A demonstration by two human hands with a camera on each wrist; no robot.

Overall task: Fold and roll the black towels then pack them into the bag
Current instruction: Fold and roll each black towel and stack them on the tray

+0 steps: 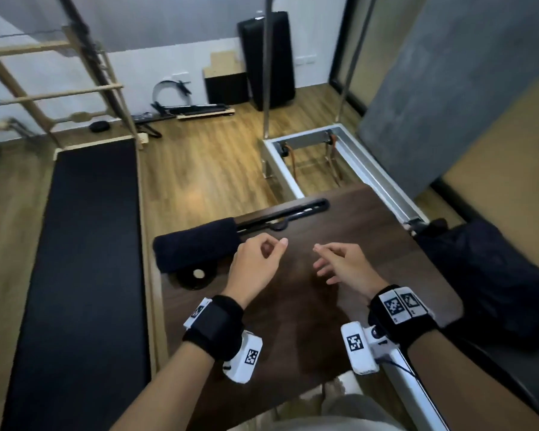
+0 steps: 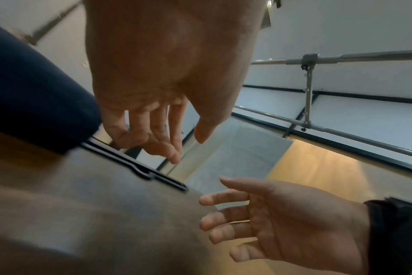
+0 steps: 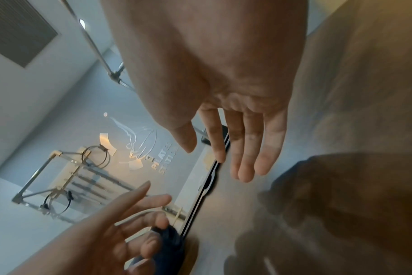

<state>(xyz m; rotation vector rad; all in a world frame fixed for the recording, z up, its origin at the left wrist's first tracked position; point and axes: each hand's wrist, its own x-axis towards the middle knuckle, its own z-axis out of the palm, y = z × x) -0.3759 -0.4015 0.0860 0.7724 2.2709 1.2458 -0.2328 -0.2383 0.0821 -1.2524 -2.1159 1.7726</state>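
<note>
The table (image 1: 339,219) was the biggest thing under the hands, dark wood, with a long black slot (image 1: 296,209) along its far edge. To the right of the right hand (image 1: 346,267), off the table edge and well apart from it, lay a dark heap (image 1: 492,275); it may have been the bag or more towels, and the blur made it impossible to tell which. Just left of the left hand (image 1: 255,265) sat one rolled towel (image 1: 196,247), lying partly over a round black grommet (image 1: 196,279) near the table's left edge. Both hands hovered above the bare wood between roll and heap, gripping nothing: the left with fingers loosely curled and the thumb out, close beside the roll's end but not visibly touching it, the right with fingers relaxed and spread. The main risk seemed to be the roll: nothing pinned its loose edge, so a one-handed or slack pick-up would probably let it unwind. It also lay close to the table's left edge, so a brush from the left hand could push it off. A reach to the right could likewise snag the dark heap and drag it down.
</note>
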